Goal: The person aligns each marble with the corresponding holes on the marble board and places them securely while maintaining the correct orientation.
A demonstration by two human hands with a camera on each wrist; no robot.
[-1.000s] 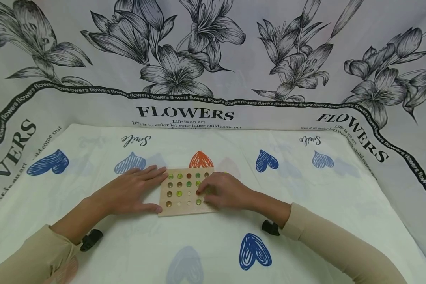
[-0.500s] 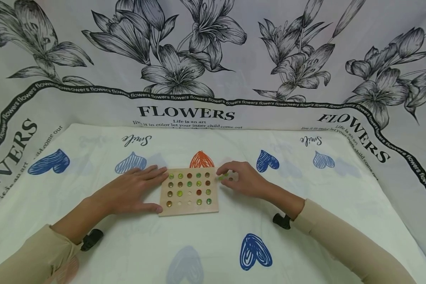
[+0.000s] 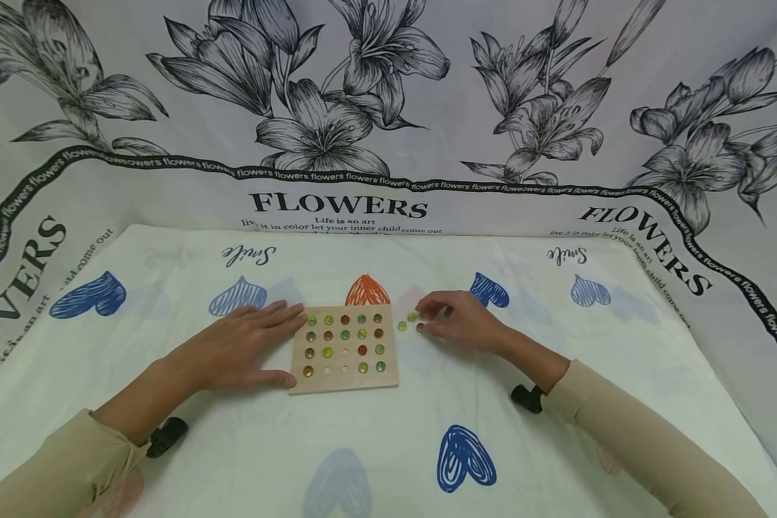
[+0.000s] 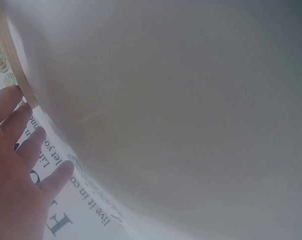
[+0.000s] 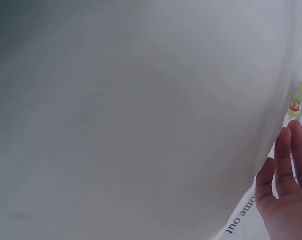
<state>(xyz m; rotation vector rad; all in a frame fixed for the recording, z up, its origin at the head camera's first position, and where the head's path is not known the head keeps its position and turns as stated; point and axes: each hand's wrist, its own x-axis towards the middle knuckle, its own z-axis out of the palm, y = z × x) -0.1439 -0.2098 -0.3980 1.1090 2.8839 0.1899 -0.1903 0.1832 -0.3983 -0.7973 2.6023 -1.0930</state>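
A pale wooden board with rows of round hollows lies on the table, glass marbles in green, brown and red filling most of them. Three hollows near the front middle look pale and unfilled. My left hand rests against the board's left edge, thumb at the near corner and fingers stretched along the side. To the right of the board lie two loose green marbles and a brown marble. My right hand hovers over these, fingers loosely bent and parted from the thumb, whose tip is right at the brown marble.
A white cloth printed with blue and orange hearts covers the table. Behind it hangs a curtain with black flower drawings and lettering. A dark wrist camera sits under the left wrist, another under the right.
My right hand has left a red marble in a hollow of the board and moved right to the loose marbles, uncovering the green ones. The left hand and the board have stayed put.
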